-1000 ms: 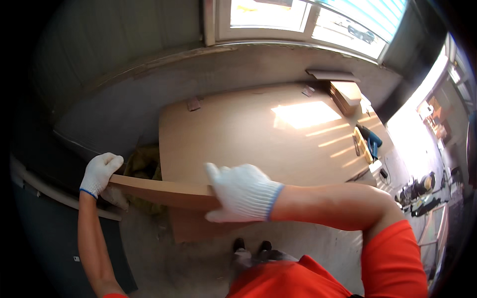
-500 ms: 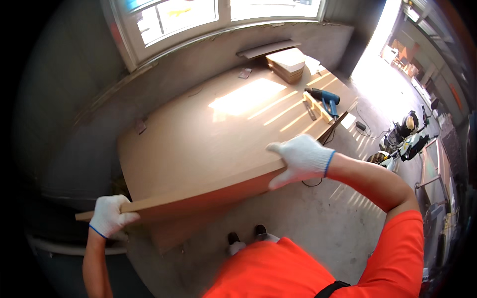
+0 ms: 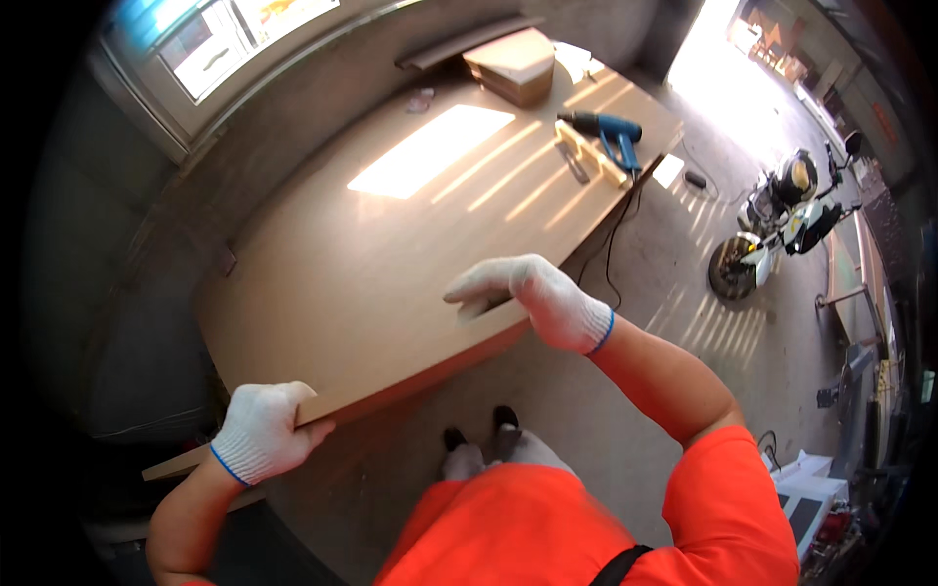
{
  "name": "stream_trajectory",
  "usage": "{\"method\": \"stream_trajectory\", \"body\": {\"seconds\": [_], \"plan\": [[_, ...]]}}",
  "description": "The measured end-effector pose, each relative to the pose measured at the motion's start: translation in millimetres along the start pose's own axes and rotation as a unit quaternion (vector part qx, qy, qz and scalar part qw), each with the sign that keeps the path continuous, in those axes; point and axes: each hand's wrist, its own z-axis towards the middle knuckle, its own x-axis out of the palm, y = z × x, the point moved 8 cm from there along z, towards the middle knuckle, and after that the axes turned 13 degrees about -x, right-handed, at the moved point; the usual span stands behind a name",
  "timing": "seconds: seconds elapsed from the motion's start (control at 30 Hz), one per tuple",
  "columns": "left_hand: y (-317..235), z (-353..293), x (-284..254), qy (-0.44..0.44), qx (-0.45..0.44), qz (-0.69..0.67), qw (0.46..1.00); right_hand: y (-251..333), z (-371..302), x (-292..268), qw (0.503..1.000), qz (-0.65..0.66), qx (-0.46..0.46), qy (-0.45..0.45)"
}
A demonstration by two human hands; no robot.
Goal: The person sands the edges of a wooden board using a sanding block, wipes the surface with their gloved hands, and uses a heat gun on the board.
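Note:
A long brown wooden board [image 3: 430, 376] runs along the near side of a large wooden tabletop [image 3: 322, 283], and its pale end sticks out past the left corner. My left hand [image 3: 264, 430], in a white knitted glove, is closed over the board's edge near that corner. Further right, my right hand [image 3: 537, 298], gloved alike, is over the near edge with its fingers stretched out above the wood. A dark gap shows beneath those fingers. Whether the right palm touches the edge is unclear.
On the tabletop's far right lie a blue heat gun [image 3: 618, 129], a pale wooden strip [image 3: 593, 156] and a stack of boards [image 3: 513, 73]. Its cable [image 3: 611, 249] hangs to the floor. A motorcycle [image 3: 782, 220] stands to the right. A wall with a window [image 3: 210, 54] borders the far side.
My right hand has shifted left and its fingers now stretch over the wood. My left hand has moved rightward along the board's edge. The whole view has turned and shifted slightly.

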Motion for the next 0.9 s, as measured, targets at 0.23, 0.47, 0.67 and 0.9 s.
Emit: {"method": "stream_trajectory", "body": {"seconds": [0.23,0.47,0.67,0.9], "plan": [[-11.5,22.7,17.3,0.021,-0.013,-0.012,1.0,-200.1,-93.2,-5.4,0.953,0.2,0.124,-0.193],[-10.3,7.6,23.4,-0.003,0.058,0.004,0.998,-308.6,-164.0,7.4,0.867,0.248,0.302,-0.31],[-12.0,15.1,19.7,0.01,0.068,0.032,0.997,-318.1,-162.9,2.8,0.846,0.241,0.374,-0.295],[-16.8,2.1,26.9,-0.001,0.068,0.045,0.997,-337.8,-172.5,6.4,0.785,0.331,0.409,-0.326]]}}
